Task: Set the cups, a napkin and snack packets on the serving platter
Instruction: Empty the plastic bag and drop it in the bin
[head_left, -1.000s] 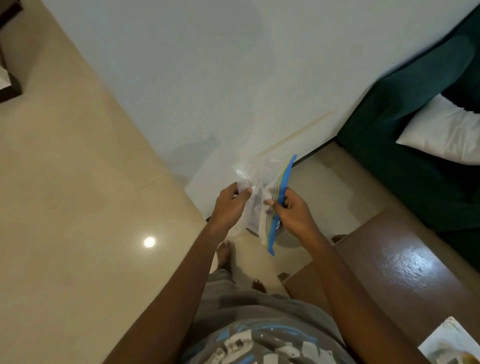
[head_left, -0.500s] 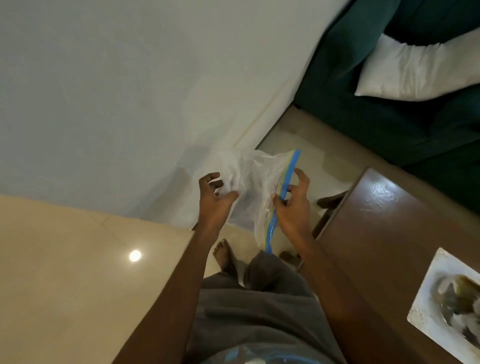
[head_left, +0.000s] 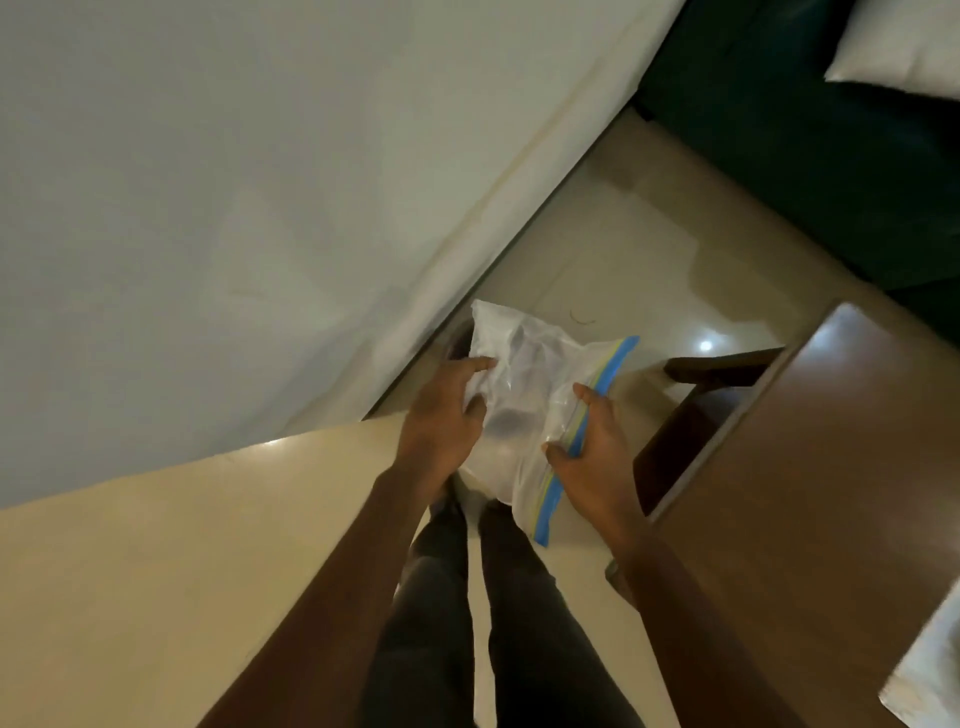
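Zip bag (head_left: 524, 395), seal (head_left: 615, 358) running 1-to-7 o'clock: our left hand (head_left: 441, 421) grips it, right hand (head_left: 597, 457) pinches seal; platter (head_left: 930, 675) at 4 o'clock, right hand nearer.

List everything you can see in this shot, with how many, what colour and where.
zip bag: one, clear with a blue and yellow seal strip, held in mid-air above the floor; contents too blurred to tell
platter: one, white, only a blurred edge at the lower right, on the table
table: one, brown wood, right side
sofa: one, dark green, upper right
cushion: one, white, on the sofa
sheeted surface: one, white, upper left, probably a bed
floor: beige tiles, lower left and centre
trousers: dark grey, bottom centre
left hand: one, grips the bag's left side
right hand: one, pinches the seal strip
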